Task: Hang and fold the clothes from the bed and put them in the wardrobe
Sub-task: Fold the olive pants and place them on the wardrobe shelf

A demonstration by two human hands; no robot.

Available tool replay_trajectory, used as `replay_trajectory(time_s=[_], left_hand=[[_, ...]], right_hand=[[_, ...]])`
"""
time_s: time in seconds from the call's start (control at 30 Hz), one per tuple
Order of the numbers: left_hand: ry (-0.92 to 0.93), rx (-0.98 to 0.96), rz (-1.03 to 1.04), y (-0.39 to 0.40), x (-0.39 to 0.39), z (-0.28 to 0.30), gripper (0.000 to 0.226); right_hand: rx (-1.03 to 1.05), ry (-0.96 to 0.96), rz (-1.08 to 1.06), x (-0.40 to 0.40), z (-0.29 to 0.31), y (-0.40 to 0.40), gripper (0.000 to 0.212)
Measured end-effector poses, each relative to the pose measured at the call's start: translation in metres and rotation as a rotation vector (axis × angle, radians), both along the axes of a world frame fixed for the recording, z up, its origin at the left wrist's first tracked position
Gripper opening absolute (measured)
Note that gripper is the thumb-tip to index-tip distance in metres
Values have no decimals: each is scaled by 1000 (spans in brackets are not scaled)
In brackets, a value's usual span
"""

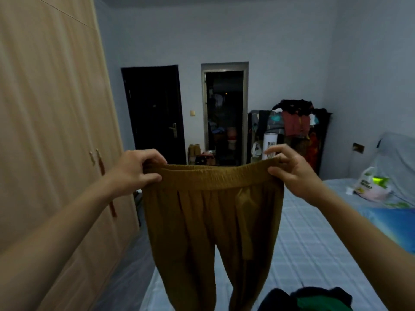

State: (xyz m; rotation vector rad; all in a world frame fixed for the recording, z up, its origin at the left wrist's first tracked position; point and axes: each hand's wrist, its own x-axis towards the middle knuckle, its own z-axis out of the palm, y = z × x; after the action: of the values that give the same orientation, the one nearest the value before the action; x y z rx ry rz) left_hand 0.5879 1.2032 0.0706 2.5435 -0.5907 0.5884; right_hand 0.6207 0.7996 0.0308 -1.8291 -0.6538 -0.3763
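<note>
Wardrobe (51, 131) at left stood closed; bed (314, 254) at right carried a dark clothes heap (305, 299) near, unsorted. Brown trousers (211, 221) hung unfolded above the bed's left edge, left hand (137, 169) and right hand (292, 171) each pinching a waistband end; most work apparently remained.

two hands (137, 170), one pair of brown trousers (211, 221), one bed (314, 254), one wardrobe (51, 131)

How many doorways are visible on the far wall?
2. A closed dark door left of centre, and an open doorway to its right, beside the loaded clothes rack.
</note>
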Motion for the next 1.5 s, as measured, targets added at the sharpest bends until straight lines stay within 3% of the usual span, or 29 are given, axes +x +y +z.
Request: replay_trajectory(time_s=[0.2,0.5,0.6,0.8,1.0,1.17,1.37,1.5], left_hand=[[-64,-30,3,27,3,-3,32],[-262,-104,-15,21,12,27,22],[-206,-111,-24,20,11,18,22],[-7,-117,-136,16,2,-4,30],[142,-66,-248,24,-10,-10,28],[268,-74,-240,34,-11,-24,32],[26,-44,-124,41,-9,-43,23],[-54,-108,-100,49,-8,-48,26]], right_hand=[[-204,8,55,0,-11,17,42],[-144,-22,32,0,-4,26,24],[-138,5,51,-2,-4,20,24],[62,246,117,-1,-9,11,38],[31,279,16,4,-8,10,38],[89,341,57,5,-17,16,37],[92,448,322,-5,-29,14,11],[-119,347,180,-13,-39,16,25]])
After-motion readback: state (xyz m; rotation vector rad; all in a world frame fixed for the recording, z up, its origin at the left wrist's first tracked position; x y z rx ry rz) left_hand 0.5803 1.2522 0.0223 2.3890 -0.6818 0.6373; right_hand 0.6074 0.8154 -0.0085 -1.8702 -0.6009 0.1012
